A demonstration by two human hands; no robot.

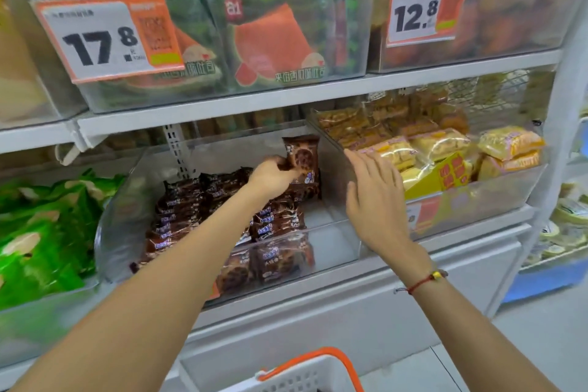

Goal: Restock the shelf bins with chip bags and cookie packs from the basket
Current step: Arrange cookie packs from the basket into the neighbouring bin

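Shelves crowd around as my left hand (274,176) pinches a brown cookie pack (301,158), best stood upright at the back of the clear plastic bin (331,251), right hand (375,197) spread open, steadying its wall.

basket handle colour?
Orange, on the white basket; the handle shows at the bottom of the head view.

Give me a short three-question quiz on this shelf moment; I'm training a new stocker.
1. True or false: the left hand holds a brown pack.
2. Which price tag hangs above the brown packs' bin? A) 17.8 B) 12.8
3. The right hand is spread at the bin's ____ wall.

Key: 1 true; 2 A; 3 right
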